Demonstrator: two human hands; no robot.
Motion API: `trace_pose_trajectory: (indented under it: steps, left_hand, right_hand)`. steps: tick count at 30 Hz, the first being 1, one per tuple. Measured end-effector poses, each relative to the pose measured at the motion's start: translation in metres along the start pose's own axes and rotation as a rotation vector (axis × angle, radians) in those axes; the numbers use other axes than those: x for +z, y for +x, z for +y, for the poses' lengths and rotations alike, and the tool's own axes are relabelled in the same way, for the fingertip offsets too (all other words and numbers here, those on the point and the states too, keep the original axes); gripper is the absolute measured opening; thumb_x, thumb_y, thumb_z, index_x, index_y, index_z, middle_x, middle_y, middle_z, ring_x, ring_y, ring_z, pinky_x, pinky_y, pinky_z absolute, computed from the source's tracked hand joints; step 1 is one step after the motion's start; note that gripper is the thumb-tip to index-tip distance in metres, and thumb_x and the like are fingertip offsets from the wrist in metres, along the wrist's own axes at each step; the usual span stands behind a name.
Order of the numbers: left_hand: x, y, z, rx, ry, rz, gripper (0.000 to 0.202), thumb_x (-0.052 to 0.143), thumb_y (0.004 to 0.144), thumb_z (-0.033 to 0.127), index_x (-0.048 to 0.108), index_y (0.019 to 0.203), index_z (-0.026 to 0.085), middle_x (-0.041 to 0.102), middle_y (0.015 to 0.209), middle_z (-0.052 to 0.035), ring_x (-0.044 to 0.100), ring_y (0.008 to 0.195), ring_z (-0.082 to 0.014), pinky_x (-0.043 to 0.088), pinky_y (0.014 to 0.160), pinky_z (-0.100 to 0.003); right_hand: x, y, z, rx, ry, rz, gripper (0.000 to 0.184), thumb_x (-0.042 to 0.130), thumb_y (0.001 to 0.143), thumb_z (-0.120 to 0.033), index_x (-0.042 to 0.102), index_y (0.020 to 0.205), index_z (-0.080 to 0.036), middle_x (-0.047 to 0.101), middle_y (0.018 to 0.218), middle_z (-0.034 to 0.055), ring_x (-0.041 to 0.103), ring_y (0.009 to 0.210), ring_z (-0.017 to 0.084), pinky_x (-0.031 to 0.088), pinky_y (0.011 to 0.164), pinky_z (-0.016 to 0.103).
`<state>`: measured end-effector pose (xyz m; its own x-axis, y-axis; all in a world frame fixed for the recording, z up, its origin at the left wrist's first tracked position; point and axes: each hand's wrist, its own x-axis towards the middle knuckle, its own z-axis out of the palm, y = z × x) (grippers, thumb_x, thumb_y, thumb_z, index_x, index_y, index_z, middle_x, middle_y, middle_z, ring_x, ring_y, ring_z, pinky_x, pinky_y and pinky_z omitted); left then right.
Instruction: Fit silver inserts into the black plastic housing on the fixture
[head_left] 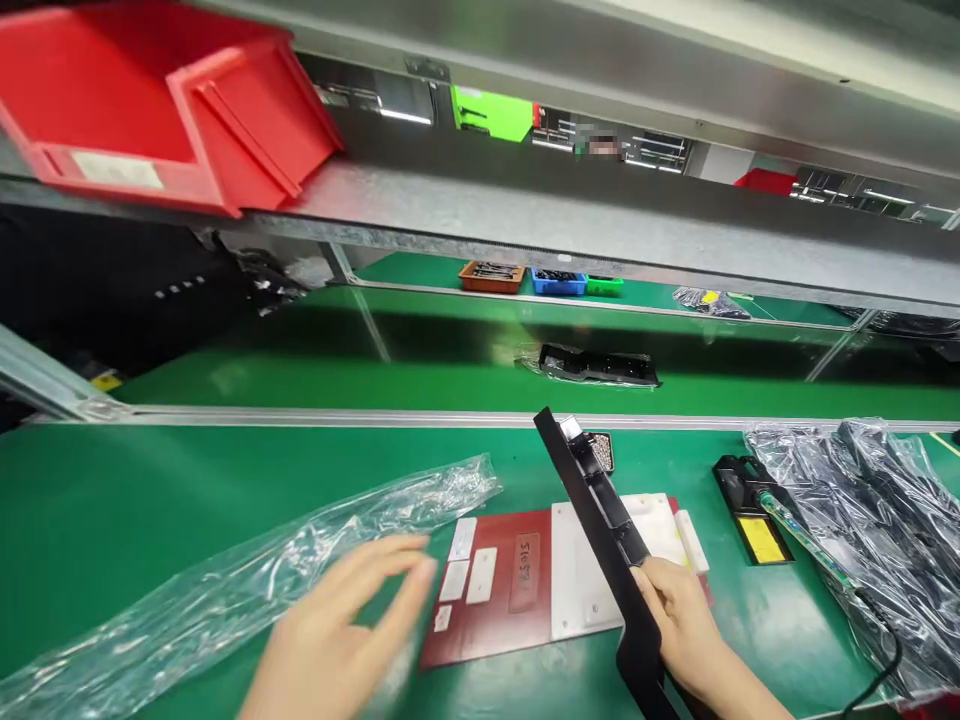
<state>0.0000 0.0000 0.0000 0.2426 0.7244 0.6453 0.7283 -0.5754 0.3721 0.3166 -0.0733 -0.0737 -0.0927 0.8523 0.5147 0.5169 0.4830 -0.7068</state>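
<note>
Both hands work low over a green table (112, 500). On the right, the right hand (679, 620) is clenched round a long black plastic part (600, 515), gripping it near its lower end, with fingers curled over the front edge and the wrist entering from the bottom right corner. That part stands tilted, its upper end leaning up and to the left, its lower end running out of view at the bottom edge. It is narrow, matt and ribbed, with a small shiny metal tab at the top.

Further left, the left hand (337, 640) hovers palm down with fingers spread and loose, grasping nothing; it is blurred. Its fingertips lie just beside a long crinkled clear plastic bag (247, 580) that stretches flat across the table from the lower left up toward the middle.

Under and behind the black part lies a flat dark-red fixture board (487, 590) bearing small white labels and a white plate (592, 580) on its right half. A small tray of tiny metal screws (602, 450) sits just behind the part's top. To the right stands a black soldering-iron stand (750, 500) with a yellow sponge, and beyond it a heap of black parts in clear wrapping (870, 520). Past a metal rail runs a green conveyor belt (375, 360) carrying another black part (600, 365). Above, on a steel shelf (525, 215), sits a red bin (165, 100).
</note>
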Motion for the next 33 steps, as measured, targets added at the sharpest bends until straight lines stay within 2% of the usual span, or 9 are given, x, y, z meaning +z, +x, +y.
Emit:
trace_pose_trajectory:
  steps: [4,6,7,11,15,19,22,28,33]
  left_hand:
    - [0.02,0.051,0.053,0.189,-0.062,-0.078,0.012,0.048,0.091,0.029,0.059,0.088,0.026,0.067,0.095,-0.0021,0.062,0.093,-0.0186,0.05,0.084,-0.035]
    - [0.03,0.087,0.072,0.159,0.159,-0.314,0.026,0.041,0.093,0.039,0.06,0.099,0.022,0.066,0.107,-0.0066,0.058,0.104,-0.0222,0.046,0.09,-0.038]
    - [0.036,0.104,0.079,0.128,0.319,-0.521,0.032,0.037,0.094,0.041,0.059,0.105,0.021,0.065,0.112,-0.0079,0.056,0.11,-0.0233,0.044,0.094,-0.039]
    - [0.075,0.149,0.086,0.124,0.475,-0.859,0.028,0.059,0.084,0.043,0.064,0.082,0.015,0.068,0.084,-0.0104,0.065,0.086,-0.0263,0.049,0.08,-0.042]
    - [0.108,0.154,0.081,0.139,0.581,-1.113,0.024,0.066,0.082,0.038,0.063,0.085,0.014,0.067,0.089,-0.005,0.064,0.083,-0.0184,0.053,0.076,-0.037]
    - [0.113,0.159,0.077,0.164,0.627,-1.146,0.025,0.061,0.087,0.038,0.063,0.092,0.014,0.066,0.095,-0.0062,0.064,0.087,-0.0188,0.053,0.079,-0.039]
    - [0.106,0.175,0.073,0.214,0.607,-1.096,0.025,0.058,0.088,0.037,0.063,0.097,0.014,0.066,0.096,-0.0076,0.063,0.091,-0.0208,0.052,0.081,-0.041]
    - [0.092,0.218,0.067,0.391,0.387,-1.082,0.026,0.057,0.085,0.027,0.064,0.11,0.024,0.07,0.103,-0.004,0.064,0.094,-0.0202,0.047,0.079,-0.028]
    - [0.106,0.226,0.084,0.565,0.218,-1.123,0.029,0.06,0.078,0.021,0.067,0.105,0.027,0.071,0.1,0.0001,0.064,0.086,-0.0189,0.043,0.072,-0.024]
  right_hand:
    - [0.013,0.005,0.003,-0.025,0.036,-0.017,0.073,0.025,0.121,-0.05,0.035,0.064,-0.006,0.033,0.062,0.0032,0.032,0.054,0.01,0.017,0.052,0.02]
    - [0.017,0.004,0.005,-0.025,0.039,-0.03,0.075,0.024,0.121,-0.053,0.036,0.063,-0.006,0.033,0.062,0.0034,0.031,0.054,0.01,0.015,0.052,0.02]
    - [0.018,0.003,0.005,-0.021,0.038,-0.036,0.077,0.024,0.121,-0.054,0.037,0.063,-0.006,0.033,0.062,0.0035,0.031,0.053,0.01,0.015,0.052,0.02]
    - [0.023,-0.002,0.009,0.021,0.039,-0.068,0.081,0.021,0.119,-0.06,0.037,0.061,-0.006,0.033,0.06,0.0035,0.03,0.052,0.01,0.013,0.051,0.02]
    - [0.032,-0.002,0.017,0.088,0.082,-0.104,0.076,0.023,0.113,-0.057,0.036,0.059,-0.006,0.031,0.058,0.0029,0.027,0.051,0.01,0.011,0.049,0.021]
    - [0.043,0.008,0.015,0.155,0.175,-0.105,0.053,0.036,0.103,-0.035,0.04,0.059,-0.005,0.031,0.056,0.0014,0.025,0.05,0.009,0.01,0.048,0.02]
    - [0.044,0.02,-0.006,0.195,0.273,-0.079,0.033,0.045,0.096,-0.014,0.048,0.065,-0.005,0.039,0.062,-0.0002,0.033,0.054,0.008,0.016,0.05,0.018]
    - [0.012,0.015,-0.048,0.185,0.429,0.03,0.048,0.045,0.101,-0.046,0.053,0.074,-0.006,0.042,0.07,0.0028,0.04,0.063,0.011,0.027,0.057,0.015]
    - [-0.017,-0.03,-0.032,0.347,0.471,0.107,0.061,0.052,0.106,-0.055,0.049,0.073,-0.005,0.039,0.067,0.0041,0.038,0.056,0.01,0.028,0.051,0.014]
